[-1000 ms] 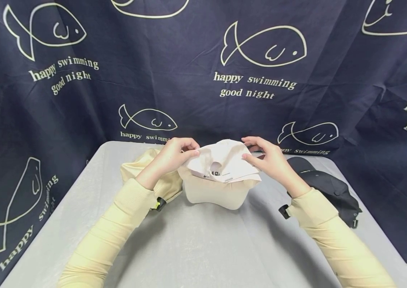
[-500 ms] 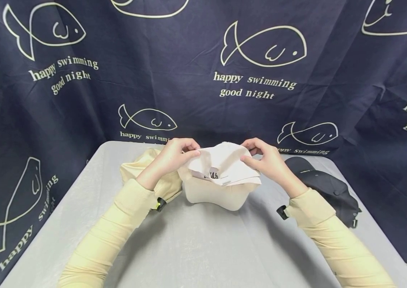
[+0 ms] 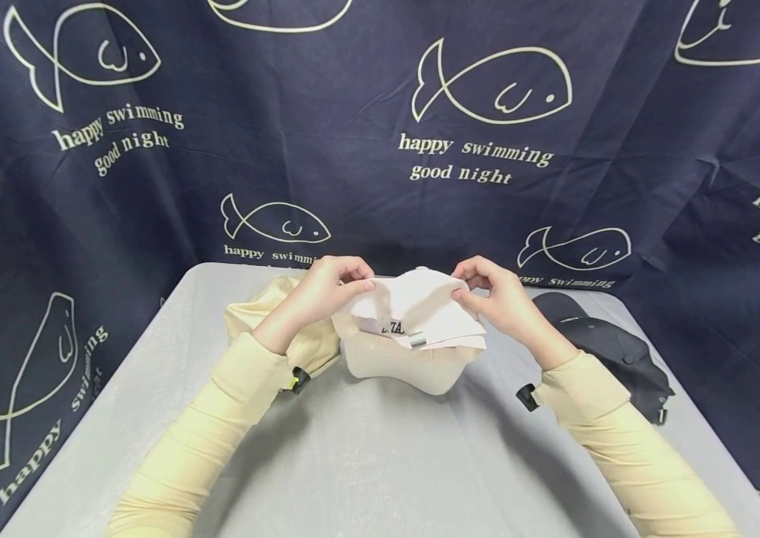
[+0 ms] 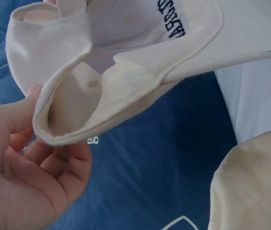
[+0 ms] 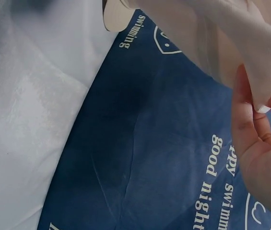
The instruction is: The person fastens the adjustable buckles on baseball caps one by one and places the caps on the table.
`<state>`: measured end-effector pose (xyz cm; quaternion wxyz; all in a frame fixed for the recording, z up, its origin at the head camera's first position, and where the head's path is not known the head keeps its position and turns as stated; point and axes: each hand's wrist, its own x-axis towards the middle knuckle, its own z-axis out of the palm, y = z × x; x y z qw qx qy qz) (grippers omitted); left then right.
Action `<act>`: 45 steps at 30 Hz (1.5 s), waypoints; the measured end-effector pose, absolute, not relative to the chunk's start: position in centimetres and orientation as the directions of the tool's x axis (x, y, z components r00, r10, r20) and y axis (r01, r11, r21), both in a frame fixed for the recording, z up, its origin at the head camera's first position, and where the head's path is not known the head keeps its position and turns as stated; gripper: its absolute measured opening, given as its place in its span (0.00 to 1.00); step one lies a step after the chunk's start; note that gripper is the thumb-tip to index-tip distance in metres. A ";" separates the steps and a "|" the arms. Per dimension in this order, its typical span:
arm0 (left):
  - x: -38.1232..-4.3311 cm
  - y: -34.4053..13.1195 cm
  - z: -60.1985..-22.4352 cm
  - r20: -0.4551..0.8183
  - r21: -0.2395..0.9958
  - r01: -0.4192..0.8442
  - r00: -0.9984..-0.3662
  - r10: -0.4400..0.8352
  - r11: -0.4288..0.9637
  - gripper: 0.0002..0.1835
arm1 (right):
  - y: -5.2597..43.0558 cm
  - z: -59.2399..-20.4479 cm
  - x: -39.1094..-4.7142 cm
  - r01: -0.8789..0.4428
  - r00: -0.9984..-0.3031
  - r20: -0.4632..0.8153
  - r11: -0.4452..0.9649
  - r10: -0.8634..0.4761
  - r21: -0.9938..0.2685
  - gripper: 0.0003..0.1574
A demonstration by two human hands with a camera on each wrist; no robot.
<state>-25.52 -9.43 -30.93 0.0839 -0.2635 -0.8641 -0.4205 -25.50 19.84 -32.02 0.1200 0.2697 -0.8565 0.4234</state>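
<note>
A white baseball cap [image 3: 430, 295] is held near the back of the table, its cream brim [image 3: 406, 370] pointing toward me. Its strap end with a small metal buckle [image 3: 418, 340] hangs in the middle, beside dark lettering [image 3: 393, 327]. My left hand [image 3: 329, 288] pinches the cap's edge on the left. In the left wrist view, the thumb and fingers of the left hand [image 4: 39, 163] grip the folded rim, and the inside of the cap shows. On the right, my right hand [image 3: 497, 295] pinches the cap's other side; the right wrist view shows the right hand [image 5: 265, 153] with cloth between thumb and fingers.
A pale yellow cap [image 3: 279, 302] lies left of the white one, partly behind the left forearm. Beyond the right forearm lies a black cap [image 3: 611, 355]. The grey-covered table [image 3: 386, 463] ends at a dark blue curtain [image 3: 380, 134] with fish prints.
The white cap's back strap and buckle have dropped slightly and turned, so the buckle shows more. The right hand has shifted a little on the edge; the left hand has stayed in place.
</note>
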 end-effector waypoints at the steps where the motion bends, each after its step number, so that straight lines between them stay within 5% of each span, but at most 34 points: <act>1: -25.5 -9.4 -30.9 0.366 0.681 0.526 -0.847 0.385 0.510 0.03 | 19.9 -32.0 -25.5 -0.566 -0.824 0.438 0.493 -0.360 -0.660 0.12; 22: -26.8 -8.5 -29.6 0.380 0.662 0.535 -0.843 0.380 0.526 0.02 | 18.9 -27.9 -23.9 -0.568 -0.821 0.469 0.548 -0.326 -0.614 0.11; 45: -32.7 -7.8 -30.4 0.450 0.634 0.483 -0.866 0.219 0.604 0.01 | 18.6 -30.0 -32.0 -0.535 -0.835 0.472 0.625 -0.285 -0.569 0.09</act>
